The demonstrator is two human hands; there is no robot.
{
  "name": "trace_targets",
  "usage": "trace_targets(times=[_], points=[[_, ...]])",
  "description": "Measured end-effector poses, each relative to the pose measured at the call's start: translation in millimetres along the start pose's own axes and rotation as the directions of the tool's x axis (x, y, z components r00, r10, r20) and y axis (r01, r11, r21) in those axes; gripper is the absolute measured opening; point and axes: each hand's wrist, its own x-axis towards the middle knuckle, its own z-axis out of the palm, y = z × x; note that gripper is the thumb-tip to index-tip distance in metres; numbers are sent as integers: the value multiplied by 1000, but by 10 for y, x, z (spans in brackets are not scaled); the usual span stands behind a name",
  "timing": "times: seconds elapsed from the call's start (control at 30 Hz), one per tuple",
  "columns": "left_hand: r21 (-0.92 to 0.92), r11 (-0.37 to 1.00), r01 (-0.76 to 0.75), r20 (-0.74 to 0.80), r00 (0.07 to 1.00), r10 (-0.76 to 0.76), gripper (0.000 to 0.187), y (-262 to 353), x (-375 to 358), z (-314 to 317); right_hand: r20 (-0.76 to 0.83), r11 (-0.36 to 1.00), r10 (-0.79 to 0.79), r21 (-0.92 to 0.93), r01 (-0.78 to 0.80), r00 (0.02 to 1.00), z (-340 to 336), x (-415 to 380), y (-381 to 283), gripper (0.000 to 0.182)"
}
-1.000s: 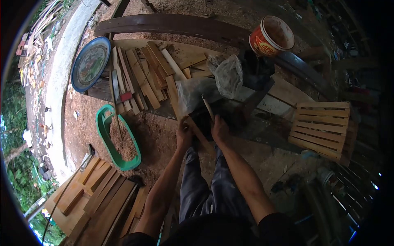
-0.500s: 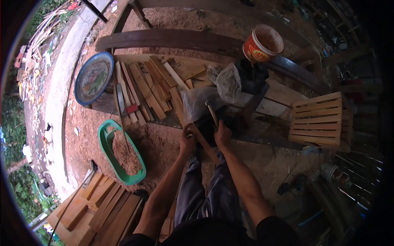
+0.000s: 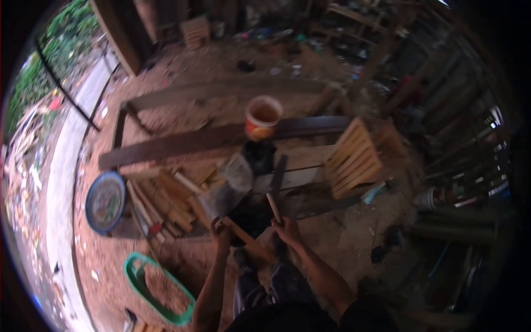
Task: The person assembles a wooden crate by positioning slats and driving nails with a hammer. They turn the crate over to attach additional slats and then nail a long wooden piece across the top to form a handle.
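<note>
My left hand [image 3: 220, 234] is closed around the upper end of a narrow wooden board [image 3: 249, 241], which slants down to the right in front of my legs. My right hand [image 3: 286, 230] grips the pale handle of a hammer [image 3: 274, 207], whose head points up and away from me. A clear plastic bag [image 3: 216, 200] and a black plastic bag [image 3: 251, 220] lie just beyond the two hands. Wooden strips [image 3: 171, 203] are piled on the low bench to the left.
A paint bucket [image 3: 261, 131] stands on a dark beam [image 3: 193, 141] ahead. At the right is a slatted wooden crate [image 3: 354, 160]. On the left sit a blue-rimmed round tray [image 3: 105, 202] and a green tub [image 3: 133, 276] of shavings.
My view has tilted up, so the bench, bucket and hands appear lower or shifted left, and more ground shows ahead. Both hands keep their hold on the board and hammer.
</note>
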Motion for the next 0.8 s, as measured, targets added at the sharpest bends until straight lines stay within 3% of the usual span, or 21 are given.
trace_targets(times=[0.03,0.13,0.23,0.3,0.33,0.43,0.53,0.6,0.8], points=[[-17,999,-51,-17,999,51,35,17,2,167,25,989,127,70,-128,992,-251,-114,-107,21],[125,992,-34,167,986,12,29,108,44,746,39,955,278,94,-281,960,-970,-275,-156,23],[174,984,-44,288,958,-8,28,207,-37,1481,33,939,233,251,-234,972,-1438,-472,-101,24],[253,962,-102,330,944,13,34,455,-298,2075,62,860,226,456,-229,972,-1689,-565,-45,25],[191,978,-88,359,933,14,34,451,-348,2339,84,807,212,546,-223,974,-1840,-589,-7,26],[67,996,-61,358,933,33,36,392,-568,2972,139,826,183,515,-229,973,-2385,-664,121,25],[33,992,-122,292,950,107,34,344,-711,3552,74,806,158,566,-172,985,-2990,-655,216,22],[-23,989,-147,321,936,147,32,224,-806,3878,-102,865,140,496,-71,985,-3362,-561,367,20],[-142,988,-67,182,979,93,31,315,-1353,4714,-418,870,153,488,79,896,-4362,-343,227,23]])
